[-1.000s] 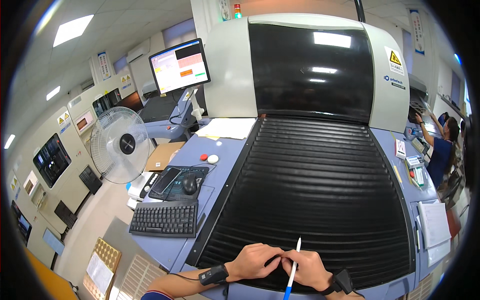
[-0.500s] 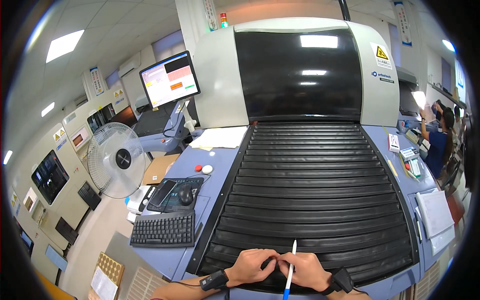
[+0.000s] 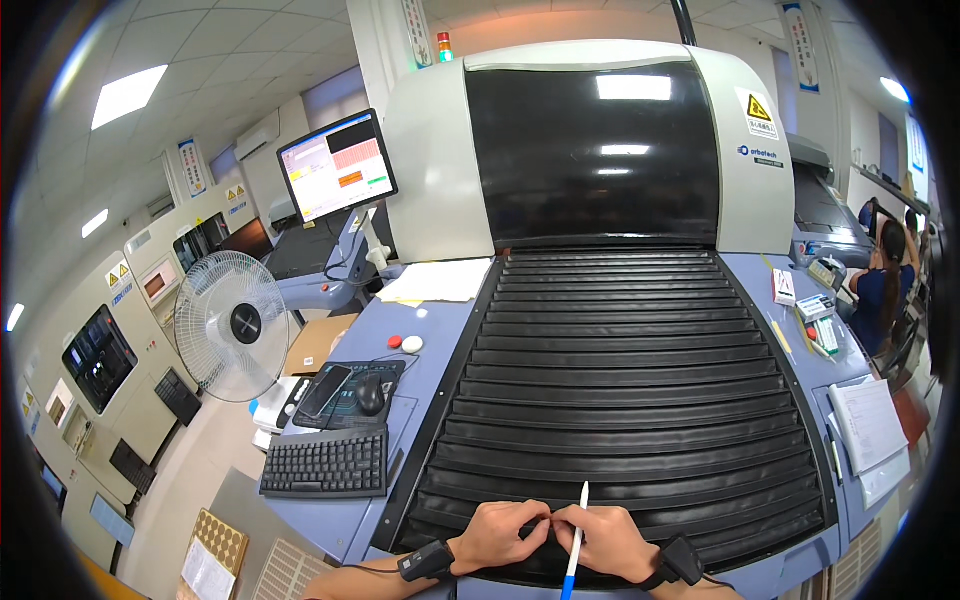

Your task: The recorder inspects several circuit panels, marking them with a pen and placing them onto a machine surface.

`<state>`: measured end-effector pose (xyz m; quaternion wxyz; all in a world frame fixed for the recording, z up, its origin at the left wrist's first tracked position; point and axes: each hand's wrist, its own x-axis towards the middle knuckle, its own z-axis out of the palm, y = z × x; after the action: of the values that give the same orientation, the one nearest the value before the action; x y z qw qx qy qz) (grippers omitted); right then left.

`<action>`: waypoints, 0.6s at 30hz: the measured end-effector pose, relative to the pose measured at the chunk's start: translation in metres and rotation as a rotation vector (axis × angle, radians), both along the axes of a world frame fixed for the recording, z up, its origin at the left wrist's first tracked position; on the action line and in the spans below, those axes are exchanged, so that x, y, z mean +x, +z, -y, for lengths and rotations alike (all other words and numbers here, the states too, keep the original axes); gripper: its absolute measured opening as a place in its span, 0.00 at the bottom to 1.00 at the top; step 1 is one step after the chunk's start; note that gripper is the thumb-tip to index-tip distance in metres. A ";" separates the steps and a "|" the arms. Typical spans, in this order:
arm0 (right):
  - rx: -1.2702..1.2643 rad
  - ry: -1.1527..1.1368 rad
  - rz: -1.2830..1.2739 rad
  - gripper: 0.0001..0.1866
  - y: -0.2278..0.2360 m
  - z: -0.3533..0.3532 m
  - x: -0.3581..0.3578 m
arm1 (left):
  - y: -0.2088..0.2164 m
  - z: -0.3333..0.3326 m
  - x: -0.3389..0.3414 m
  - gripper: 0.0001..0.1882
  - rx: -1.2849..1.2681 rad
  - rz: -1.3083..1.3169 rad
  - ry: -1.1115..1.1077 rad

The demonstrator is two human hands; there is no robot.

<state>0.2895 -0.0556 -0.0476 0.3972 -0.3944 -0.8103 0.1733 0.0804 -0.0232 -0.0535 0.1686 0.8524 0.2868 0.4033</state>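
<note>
Hands meet at the lower centre of the frame on the black ribbed shutter (image 3: 620, 400): the left hand (image 3: 497, 535) pinches its near edge with a narrow grip, touching the right hand (image 3: 605, 540), whose closed grip holds a white-and-blue pen (image 3: 576, 540) upright.

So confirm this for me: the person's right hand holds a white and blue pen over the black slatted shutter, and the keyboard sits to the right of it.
Wrong on one count: the head view shows the keyboard to the left of the black slatted shutter. The right hand does hold the white and blue pen.
</note>
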 end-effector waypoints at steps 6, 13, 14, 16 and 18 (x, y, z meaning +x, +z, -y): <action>-0.022 0.003 0.003 0.07 0.000 0.000 0.000 | 0.002 0.001 0.000 0.08 -0.012 -0.029 -0.012; -0.013 0.004 0.026 0.06 -0.001 0.001 0.001 | 0.000 0.000 -0.002 0.08 -0.037 -0.044 -0.036; -0.014 0.006 0.026 0.06 -0.001 0.001 0.001 | 0.000 0.000 -0.001 0.08 -0.037 -0.044 -0.036; -0.012 0.006 0.026 0.06 0.000 0.000 0.001 | 0.000 0.000 -0.001 0.08 -0.036 -0.042 -0.040; -0.010 0.006 0.025 0.06 0.001 0.001 0.001 | -0.001 0.000 -0.001 0.08 -0.037 -0.041 -0.039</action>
<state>0.2901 -0.0561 -0.0471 0.3846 -0.3962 -0.8155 0.1733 0.0792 -0.0229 -0.0543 0.1865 0.8628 0.2810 0.3767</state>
